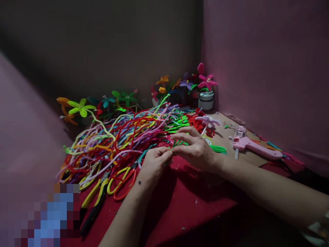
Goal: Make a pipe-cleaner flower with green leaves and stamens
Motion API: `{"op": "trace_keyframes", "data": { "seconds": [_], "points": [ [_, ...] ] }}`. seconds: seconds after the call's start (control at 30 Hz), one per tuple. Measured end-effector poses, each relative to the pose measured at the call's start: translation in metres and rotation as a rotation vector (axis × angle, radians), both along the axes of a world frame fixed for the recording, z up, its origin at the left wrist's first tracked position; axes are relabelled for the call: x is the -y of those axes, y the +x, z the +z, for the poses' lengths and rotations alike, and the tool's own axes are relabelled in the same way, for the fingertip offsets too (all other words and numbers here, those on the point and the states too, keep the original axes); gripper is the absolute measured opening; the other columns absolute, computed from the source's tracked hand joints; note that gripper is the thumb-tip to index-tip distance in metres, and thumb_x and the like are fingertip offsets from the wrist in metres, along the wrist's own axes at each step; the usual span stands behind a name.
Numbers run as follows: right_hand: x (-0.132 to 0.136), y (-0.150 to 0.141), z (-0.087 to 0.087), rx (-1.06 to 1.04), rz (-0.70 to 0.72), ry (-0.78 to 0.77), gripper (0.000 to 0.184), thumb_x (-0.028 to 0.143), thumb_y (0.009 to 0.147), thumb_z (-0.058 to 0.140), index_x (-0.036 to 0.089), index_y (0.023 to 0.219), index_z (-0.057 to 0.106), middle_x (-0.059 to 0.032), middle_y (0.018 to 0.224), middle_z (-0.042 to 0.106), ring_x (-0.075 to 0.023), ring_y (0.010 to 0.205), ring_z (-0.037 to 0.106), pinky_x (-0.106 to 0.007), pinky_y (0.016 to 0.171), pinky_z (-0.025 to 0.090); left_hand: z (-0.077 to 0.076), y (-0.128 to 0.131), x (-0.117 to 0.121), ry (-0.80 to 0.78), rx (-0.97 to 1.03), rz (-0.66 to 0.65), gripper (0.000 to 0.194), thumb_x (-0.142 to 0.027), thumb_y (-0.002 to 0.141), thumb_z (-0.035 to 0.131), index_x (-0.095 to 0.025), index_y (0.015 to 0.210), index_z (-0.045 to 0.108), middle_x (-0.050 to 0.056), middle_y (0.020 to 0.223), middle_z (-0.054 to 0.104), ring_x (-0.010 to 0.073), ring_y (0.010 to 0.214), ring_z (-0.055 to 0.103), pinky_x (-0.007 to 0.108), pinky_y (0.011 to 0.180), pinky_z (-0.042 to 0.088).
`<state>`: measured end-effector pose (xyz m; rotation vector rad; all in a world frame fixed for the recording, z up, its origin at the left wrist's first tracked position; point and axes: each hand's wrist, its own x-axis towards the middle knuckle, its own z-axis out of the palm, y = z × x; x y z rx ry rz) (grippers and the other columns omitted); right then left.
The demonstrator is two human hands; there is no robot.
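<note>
Close together over the table's front part, my two hands work on a green pipe cleaner piece (180,142). My left hand (156,162) is closed, thumb and forefinger pinching the lower end of it. Curved around its upper part are the fingers of my right hand (196,149), which cover much of its shape. Just behind them lies a big heap of multicoloured pipe cleaners (125,128), with a bundle of bright green ones (180,122) at its right side. More green pipe cleaners (218,149) stick out beyond my right hand.
Red-and-yellow scissors (125,181) and yellow-and-black pliers (96,195) lie left of my left hand. A pink glue gun (257,147) rests on a brown board (246,163) at right. Pipe cleaner flowers (81,108) and a grey-white jar (206,100) stand along the back.
</note>
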<state>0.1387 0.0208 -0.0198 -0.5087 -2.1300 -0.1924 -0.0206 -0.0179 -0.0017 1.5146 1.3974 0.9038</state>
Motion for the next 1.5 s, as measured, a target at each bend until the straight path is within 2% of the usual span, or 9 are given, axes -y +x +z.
{"op": "trace_keyframes", "data": {
  "seconds": [0.2, 0.33, 0.53, 0.7, 0.87, 1.1, 1.17, 1.27, 1.5],
  "points": [
    [-0.003, 0.001, 0.004, 0.214, 0.042, 0.069, 0.017, 0.015, 0.083, 0.047, 0.015, 0.075, 0.062, -0.0046, 0.075, 0.06, -0.0184, 0.086, 0.045, -0.037, 0.084, 0.034, -0.002, 0.002, 0.002, 0.204, -0.26, -0.046, 0.023, -0.018, 0.074, 0.044, -0.015, 0.053, 0.051, -0.003, 0.051, 0.045, 0.0089, 0.051, 0.039, 0.022, 0.052, 0.029],
    [-0.003, 0.0, 0.012, 0.188, 0.034, -0.053, 0.021, 0.015, 0.082, 0.047, 0.014, 0.066, 0.06, -0.0037, 0.063, 0.054, -0.0154, 0.071, 0.042, -0.031, 0.072, 0.035, -0.005, 0.004, 0.004, 0.464, -0.416, -0.046, 0.02, -0.016, 0.077, 0.045, -0.016, 0.065, 0.06, -0.001, 0.061, 0.057, 0.0106, 0.059, 0.049, 0.022, 0.059, 0.036],
    [-0.006, -0.004, 0.029, 0.21, -0.04, -0.712, 0.009, 0.01, 0.069, 0.055, 0.013, 0.061, 0.059, 0.0002, 0.057, 0.052, -0.0098, 0.06, 0.043, -0.022, 0.057, 0.031, -0.015, 0.002, 0.002, 0.812, -0.76, -0.107, 0.017, -0.013, 0.079, 0.046, -0.014, 0.072, 0.062, 0.004, 0.066, 0.06, 0.0155, 0.066, 0.051, 0.029, 0.068, 0.039],
    [-0.017, -0.006, 0.026, 0.135, 0.033, -1.296, 0.009, 0.014, 0.063, 0.057, 0.013, 0.054, 0.055, 0.0043, 0.045, 0.045, -0.0061, 0.044, 0.035, -0.021, 0.045, 0.026, -0.016, 0.0, 0.003, 0.964, -1.045, -0.22, 0.022, -0.013, 0.082, 0.041, -0.013, 0.069, 0.058, 0.006, 0.064, 0.056, 0.0178, 0.065, 0.047, 0.032, 0.065, 0.037],
    [-0.011, -0.006, 0.015, -0.104, 0.051, -1.602, 0.011, 0.005, 0.054, 0.054, 0.013, 0.047, 0.052, 0.004, 0.038, 0.044, -0.0067, 0.038, 0.038, -0.021, 0.041, 0.026, -0.01, -0.003, 0.003, 1.057, -1.116, -0.309, 0.019, -0.013, 0.082, 0.041, -0.014, 0.074, 0.059, 0.006, 0.067, 0.056, 0.0193, 0.068, 0.046, 0.034, 0.068, 0.037],
    [0.002, -0.007, 0.008, -0.503, 0.349, -2.023, 0.01, 0.008, 0.059, 0.044, 0.012, 0.052, 0.05, -0.0044, 0.044, 0.054, -0.0128, 0.039, 0.049, -0.025, 0.041, 0.036, -0.007, -0.006, 0.002, 1.052, -1.102, -0.24, 0.02, -0.014, 0.082, 0.041, -0.016, 0.076, 0.06, 0.005, 0.066, 0.057, 0.0183, 0.067, 0.046, 0.037, 0.074, 0.036],
    [0.006, -0.007, 0.007, -0.587, 0.397, -2.029, 0.008, 0.008, 0.06, 0.044, 0.012, 0.056, 0.05, -0.0035, 0.045, 0.054, -0.013, 0.041, 0.05, -0.025, 0.042, 0.038, -0.006, -0.006, 0.001, 1.05, -1.089, -0.24, 0.019, -0.013, 0.081, 0.042, -0.016, 0.076, 0.06, 0.004, 0.066, 0.057, 0.018, 0.066, 0.046, 0.037, 0.075, 0.036],
    [0.01, -0.008, 0.005, -0.609, 0.359, -1.864, 0.007, 0.008, 0.061, 0.047, 0.014, 0.062, 0.049, -0.0016, 0.047, 0.055, -0.0119, 0.042, 0.049, -0.024, 0.045, 0.038, -0.007, -0.006, 0.001, 1.042, -1.083, -0.247, 0.018, -0.012, 0.08, 0.043, -0.016, 0.073, 0.059, 0.004, 0.065, 0.057, 0.0173, 0.065, 0.046, 0.036, 0.075, 0.036],
    [0.018, -0.008, 0.004, -0.033, -0.12, -0.909, 0.017, 0.015, 0.076, 0.049, 0.012, 0.063, 0.06, -0.0028, 0.059, 0.057, -0.0089, 0.054, 0.043, -0.023, 0.055, 0.031, -0.009, -0.005, 0.0, 1.004, -1.096, -0.22, 0.02, -0.01, 0.078, 0.042, -0.016, 0.072, 0.06, 0.005, 0.065, 0.058, 0.017, 0.065, 0.048, 0.037, 0.075, 0.036]
  ]
}}
